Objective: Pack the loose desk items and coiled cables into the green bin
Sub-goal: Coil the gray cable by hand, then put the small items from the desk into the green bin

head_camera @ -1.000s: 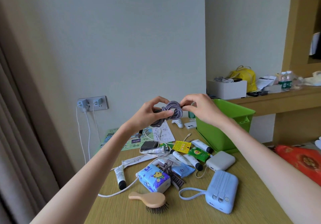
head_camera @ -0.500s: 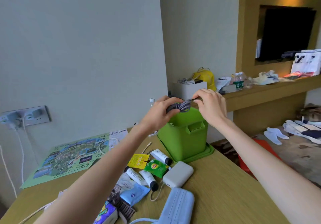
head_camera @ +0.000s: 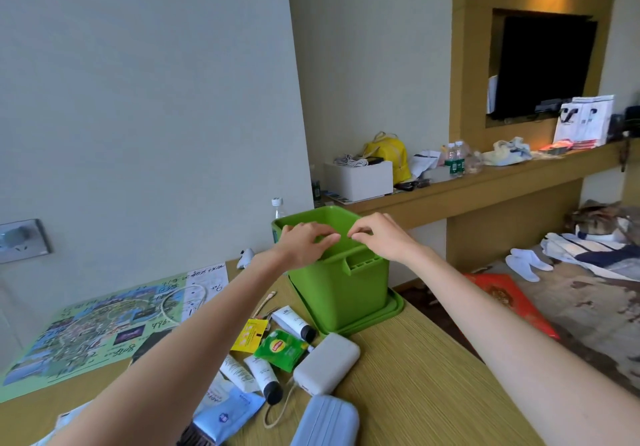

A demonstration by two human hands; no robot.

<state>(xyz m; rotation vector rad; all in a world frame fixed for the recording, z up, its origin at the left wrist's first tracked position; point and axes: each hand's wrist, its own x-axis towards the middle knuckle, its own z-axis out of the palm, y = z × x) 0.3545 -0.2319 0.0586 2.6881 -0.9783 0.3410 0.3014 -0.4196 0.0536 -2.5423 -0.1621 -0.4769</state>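
The green bin (head_camera: 339,289) stands upright on its lid at the far side of the wooden desk (head_camera: 426,386). My left hand (head_camera: 304,243) and my right hand (head_camera: 377,237) hover over the bin's open top, fingers spread and curled, nothing in them. The grey coiled cable is not visible. Loose items lie in front of the bin: a white power bank (head_camera: 327,364), a pale blue power bank (head_camera: 325,421), white tubes (head_camera: 292,322), a green tea sachet (head_camera: 280,348), a yellow sachet (head_camera: 250,335), a blue packet (head_camera: 227,412).
A colourful map (head_camera: 100,324) with a white cable (head_camera: 180,298) on it lies at the desk's left. A wall socket (head_camera: 20,241) is on the left wall. A water bottle (head_camera: 278,206) stands behind the bin. A shelf (head_camera: 485,182) with a white box runs behind.
The grey coiled cable that both hands held above the bin is gone from them. The hands have opened over the bin's mouth. The view has turned a little to the right.
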